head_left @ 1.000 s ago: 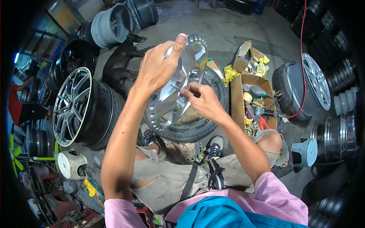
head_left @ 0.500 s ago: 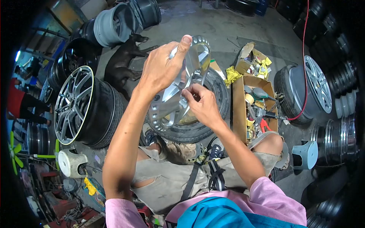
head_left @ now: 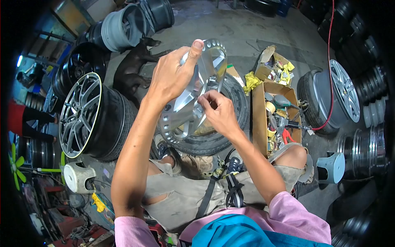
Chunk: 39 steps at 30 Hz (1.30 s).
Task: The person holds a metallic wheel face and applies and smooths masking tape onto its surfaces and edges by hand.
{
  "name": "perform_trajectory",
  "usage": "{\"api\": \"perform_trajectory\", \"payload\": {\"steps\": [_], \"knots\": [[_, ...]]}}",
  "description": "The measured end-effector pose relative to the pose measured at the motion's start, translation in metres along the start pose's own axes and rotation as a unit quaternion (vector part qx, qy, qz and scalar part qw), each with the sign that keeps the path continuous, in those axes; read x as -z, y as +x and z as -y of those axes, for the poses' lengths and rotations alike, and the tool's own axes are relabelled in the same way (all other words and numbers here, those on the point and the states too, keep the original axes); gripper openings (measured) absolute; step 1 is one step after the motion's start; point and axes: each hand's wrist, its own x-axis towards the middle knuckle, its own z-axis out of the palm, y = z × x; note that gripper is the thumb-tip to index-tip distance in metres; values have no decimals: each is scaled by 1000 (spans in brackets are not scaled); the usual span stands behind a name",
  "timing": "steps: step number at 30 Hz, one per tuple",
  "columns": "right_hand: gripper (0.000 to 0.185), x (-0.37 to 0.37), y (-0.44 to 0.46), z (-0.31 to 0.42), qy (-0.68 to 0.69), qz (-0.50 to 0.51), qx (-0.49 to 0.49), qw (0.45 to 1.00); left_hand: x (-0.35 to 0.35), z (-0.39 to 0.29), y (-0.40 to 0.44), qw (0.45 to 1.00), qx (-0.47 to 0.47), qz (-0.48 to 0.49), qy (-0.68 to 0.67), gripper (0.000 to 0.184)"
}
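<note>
Disc [head_left: 185, 103] of silver metal is held tilted above a tyre [head_left: 197, 147] which lies flat on the floor [head_left: 197, 24], in front of the person. Of the two hands, the left hand [head_left: 175, 74] is closed on its upper edge, with thumb upward and fingers mostly hidden. The right hand [head_left: 218, 108] has its fingers bent and pinched near the spokes; whether they grip something small, I cannot tell. Beside the tyre stands a carton [head_left: 260, 119] of tools.
</note>
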Motion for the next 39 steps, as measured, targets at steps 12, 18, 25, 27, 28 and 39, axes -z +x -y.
{"api": "perform_trajectory", "payload": {"steps": [12, 18, 25, 27, 28, 39], "knots": [[12, 33, 40, 20, -239, -79, 254, 934, 1, -4, 2, 1000, 5, 20, 3, 96], [11, 33, 30, 10, -260, -14, 264, 928, 4, -6, 1, 1000, 4, 13, 18, 97], [9, 44, 56, 23, -274, -46, 310, 909, 3, -6, 2, 1000, 3, 17, -4, 96], [9, 38, 45, 17, -262, -11, 268, 927, 4, -4, 4, 999, 12, 27, 15, 96], [10, 35, 36, 12, -249, 25, 222, 942, 3, -3, 3, 999, 13, 27, 15, 96], [30, -11, -12, 17, 87, 137, -77, 984, 3, -4, -1, 1000, 12, 12, 10, 99]]}}
